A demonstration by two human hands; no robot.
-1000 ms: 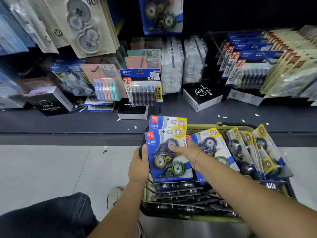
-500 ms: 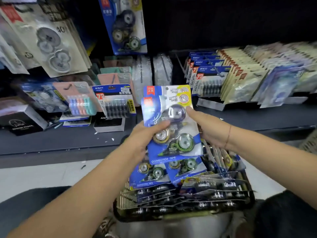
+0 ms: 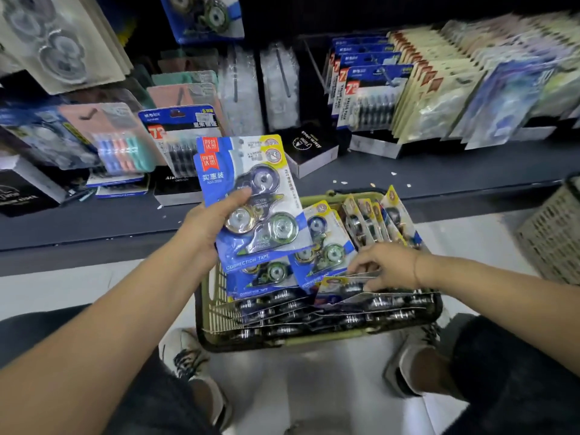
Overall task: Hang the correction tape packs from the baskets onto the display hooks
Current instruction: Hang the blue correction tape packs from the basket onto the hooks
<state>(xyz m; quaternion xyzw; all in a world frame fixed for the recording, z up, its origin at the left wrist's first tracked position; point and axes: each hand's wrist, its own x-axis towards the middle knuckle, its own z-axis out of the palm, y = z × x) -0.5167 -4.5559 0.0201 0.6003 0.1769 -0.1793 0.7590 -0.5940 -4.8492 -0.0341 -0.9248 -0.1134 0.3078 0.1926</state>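
Hands were seen over a green basket (image 3: 207,309) that was set on the pale floor (image 3: 62,290) between the person's shoes (image 3: 185,353). The left hand (image 3: 204,227) was raised above the basket's ten o'clock corner, and the held packs (image 3: 251,196), two blue correction tape cards stacked with the rear one showing above the front one, were gripped in it. The thumb was laid across the front blister; the other fingers were hidden behind the cards. The cards were kept nearly upright, with the printed side turned toward the camera.

The right hand (image 3: 389,265) was lowered into the basket at four o'clock of the held packs. Its fingers were curled downward, and the upper edge of a slanted pack (image 3: 342,285) was pinched between the fingertips and the thumb.

The basket was filled with further packs: face-up packs (image 3: 326,246) were lying at its centre, a row of upright packs (image 3: 370,221) was stood at its one o'clock side, and flat rows (image 3: 314,318) were laid along its six o'clock edge.

A dark shelf (image 3: 439,180) was seen at twelve o'clock of the basket, loaded with carded stationery and a black box (image 3: 310,149). A blurred blue hanging pack (image 3: 204,17) was seen at the frame's eleven o'clock edge. A second, pale basket (image 3: 552,240) was cut off at three o'clock.
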